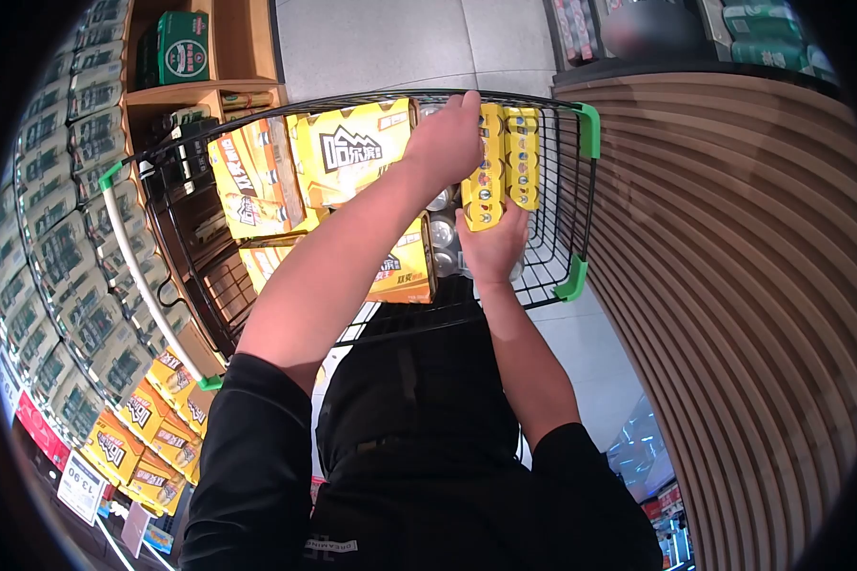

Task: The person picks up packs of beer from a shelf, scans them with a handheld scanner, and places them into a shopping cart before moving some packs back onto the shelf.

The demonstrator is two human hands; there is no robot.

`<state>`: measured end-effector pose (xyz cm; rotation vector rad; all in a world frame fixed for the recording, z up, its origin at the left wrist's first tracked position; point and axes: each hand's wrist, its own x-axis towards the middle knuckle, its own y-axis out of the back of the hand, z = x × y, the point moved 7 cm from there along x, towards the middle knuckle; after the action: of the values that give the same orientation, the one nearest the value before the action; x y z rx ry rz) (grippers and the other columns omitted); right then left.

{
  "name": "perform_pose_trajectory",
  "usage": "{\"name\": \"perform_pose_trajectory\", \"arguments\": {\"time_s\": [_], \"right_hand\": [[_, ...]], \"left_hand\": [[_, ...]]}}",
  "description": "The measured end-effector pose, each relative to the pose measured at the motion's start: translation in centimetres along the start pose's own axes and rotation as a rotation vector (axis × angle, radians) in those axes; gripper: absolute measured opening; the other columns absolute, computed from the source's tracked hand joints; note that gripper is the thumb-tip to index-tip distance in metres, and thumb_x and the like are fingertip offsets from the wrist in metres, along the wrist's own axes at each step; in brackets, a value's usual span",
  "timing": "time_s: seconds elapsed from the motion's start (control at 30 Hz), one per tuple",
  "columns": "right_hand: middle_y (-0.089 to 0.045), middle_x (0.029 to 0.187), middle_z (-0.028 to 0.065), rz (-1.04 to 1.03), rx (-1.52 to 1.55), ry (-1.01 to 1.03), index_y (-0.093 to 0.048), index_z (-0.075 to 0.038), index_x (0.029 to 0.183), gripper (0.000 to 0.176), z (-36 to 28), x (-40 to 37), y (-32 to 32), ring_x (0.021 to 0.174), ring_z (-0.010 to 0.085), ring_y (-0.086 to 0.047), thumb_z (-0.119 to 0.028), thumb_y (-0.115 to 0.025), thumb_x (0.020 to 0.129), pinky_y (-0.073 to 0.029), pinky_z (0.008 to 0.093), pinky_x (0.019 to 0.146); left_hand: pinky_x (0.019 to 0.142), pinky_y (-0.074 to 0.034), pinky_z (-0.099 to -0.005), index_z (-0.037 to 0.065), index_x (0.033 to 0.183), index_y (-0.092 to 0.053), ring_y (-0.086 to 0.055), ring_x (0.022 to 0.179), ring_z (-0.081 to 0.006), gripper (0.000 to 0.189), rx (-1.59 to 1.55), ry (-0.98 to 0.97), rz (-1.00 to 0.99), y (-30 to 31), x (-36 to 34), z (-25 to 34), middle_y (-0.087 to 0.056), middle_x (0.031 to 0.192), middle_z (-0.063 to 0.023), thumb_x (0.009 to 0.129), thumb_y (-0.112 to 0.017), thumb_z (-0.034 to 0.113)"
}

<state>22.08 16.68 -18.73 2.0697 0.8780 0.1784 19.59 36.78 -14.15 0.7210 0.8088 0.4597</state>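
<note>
A yellow, scallop-edged can pack (484,176) stands in the right part of the shopping cart (557,176). My left hand (452,136) reaches across to its far end and is closed on it near the cart's rim, fingertips partly hidden. My right hand (493,243) grips the near end, thumb on the left side and fingers round the right. A second yellow scalloped strip (524,157) runs alongside. Silver-topped cans (441,233) sit just left of the pack, partly under my left forearm. Yellow-and-orange beer cartons (348,143) fill the cart's left half.
Stacked cans (71,238) line the left side, with yellow cartons (148,433) and a price tag (81,485) below. A wooden shelf (243,43) holds a green box (176,48). Right of the cart rises a slatted brown panel (724,247). Grey floor tiles (376,43) lie beyond.
</note>
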Motion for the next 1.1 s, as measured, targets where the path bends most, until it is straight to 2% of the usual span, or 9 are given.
{"name": "perform_pose_trajectory", "arguments": {"time_s": [0.27, 0.43, 0.53, 0.67, 0.73, 0.87, 0.93, 1.0, 1.1], "right_hand": [[-0.057, 0.113, 0.0172, 0.049, -0.041, 0.116, -0.052, -0.003, 0.121, 0.071, -1.7, -0.4, -0.5, 0.108, 0.0388, -0.057, -0.026, -0.093, 0.067, -0.044, 0.0532, 0.095], [-0.057, 0.113, 0.0178, 0.065, -0.030, 0.145, -0.052, -0.004, 0.117, 0.070, -1.8, -0.8, -0.7, 0.107, 0.0405, -0.057, -0.024, -0.094, 0.064, -0.044, 0.0535, 0.093], [-0.056, 0.113, 0.0171, 0.075, -0.029, 0.134, -0.052, -0.004, 0.117, 0.070, -2.1, -0.8, -0.8, 0.107, 0.0403, -0.057, -0.024, -0.093, 0.065, -0.044, 0.0531, 0.093], [-0.056, 0.114, 0.0172, 0.073, -0.020, 0.131, -0.051, -0.004, 0.118, 0.070, -1.8, -0.9, -0.8, 0.107, 0.0402, -0.057, -0.026, -0.094, 0.066, -0.044, 0.0530, 0.094], [-0.057, 0.114, 0.0171, 0.059, -0.033, 0.141, -0.051, -0.004, 0.118, 0.071, -1.8, -0.9, -1.0, 0.108, 0.0401, -0.057, -0.026, -0.094, 0.066, -0.043, 0.0530, 0.095], [-0.056, 0.117, 0.0168, -0.025, -0.156, 0.194, -0.049, -0.002, 0.124, 0.078, -1.9, -0.8, -0.9, 0.112, 0.0370, -0.055, -0.032, -0.093, 0.067, -0.042, 0.0520, 0.099], [-0.055, 0.118, 0.0162, -0.054, -0.214, 0.256, -0.048, -0.001, 0.126, 0.080, -2.4, -0.7, 0.1, 0.114, 0.0349, -0.054, -0.034, -0.093, 0.068, -0.042, 0.0515, 0.101], [-0.055, 0.121, 0.0182, -0.119, -0.284, 0.370, -0.049, -0.001, 0.127, 0.074, -3.3, -1.3, 2.8, 0.115, 0.0359, -0.054, -0.034, -0.090, 0.074, -0.043, 0.0495, 0.100], [-0.061, 0.094, 0.0156, -0.414, 0.091, 0.290, -0.057, -0.004, 0.101, 0.035, -2.7, -3.7, 8.7, 0.085, 0.0330, -0.062, -0.025, -0.081, 0.086, -0.050, 0.0447, 0.075]], "left_hand": [[0.096, -0.057, -0.0445, -0.002, 0.126, -0.044, -0.065, 0.118, -0.0396, 0.052, -0.015, 0.002, -0.001, -0.5, -0.7, -1.6, -0.057, 0.131, -0.0229, 0.084, -0.073, 0.010], [0.100, -0.052, -0.0471, -0.002, 0.138, -0.042, -0.059, 0.124, -0.0408, 0.055, -0.102, -0.027, 0.112, -0.4, -1.6, -2.0, -0.056, 0.136, -0.0240, 0.087, -0.061, 0.008], [0.108, -0.051, -0.0451, 0.000, 0.151, -0.033, -0.055, 0.133, -0.0399, 0.075, -0.074, -0.030, 0.045, -0.9, -1.2, -2.5, -0.045, 0.151, -0.0250, 0.087, -0.069, 0.014], [0.111, -0.048, -0.0452, 0.002, 0.156, -0.028, -0.051, 0.138, -0.0402, 0.081, -0.033, -0.100, 0.088, -2.0, -2.1, -2.3, -0.039, 0.157, -0.0237, 0.087, -0.068, 0.014], [0.111, -0.048, -0.0454, 0.002, 0.154, -0.033, -0.051, 0.137, -0.0413, 0.072, -0.040, -0.040, 0.118, -1.9, -3.1, -2.1, -0.037, 0.158, -0.0235, 0.088, -0.061, 0.009], [0.112, -0.048, -0.0466, 0.005, 0.159, -0.027, -0.048, 0.139, -0.0434, 0.080, -0.097, 0.043, 0.049, -2.1, -4.6, -2.8, -0.034, 0.159, -0.0230, 0.089, -0.066, 0.012], [0.105, -0.051, -0.0458, 0.004, 0.153, -0.041, -0.057, 0.130, -0.0403, 0.068, -0.130, -0.037, 0.196, -1.6, -6.1, -3.7, -0.049, 0.148, -0.0230, 0.090, -0.066, 0.012], [0.100, -0.053, -0.0450, 0.004, 0.145, -0.049, -0.061, 0.120, -0.0384, 0.057, -0.269, -0.016, 0.145, -0.4, -9.2, -4.7, -0.057, 0.136, -0.0213, 0.091, -0.065, 0.012], [0.086, -0.055, -0.0407, 0.003, 0.124, -0.065, -0.069, 0.094, -0.0330, 0.030, -0.511, 0.021, 0.182, 1.6, -16.6, -6.5, -0.070, 0.102, -0.0151, 0.094, -0.063, 0.009]]}}
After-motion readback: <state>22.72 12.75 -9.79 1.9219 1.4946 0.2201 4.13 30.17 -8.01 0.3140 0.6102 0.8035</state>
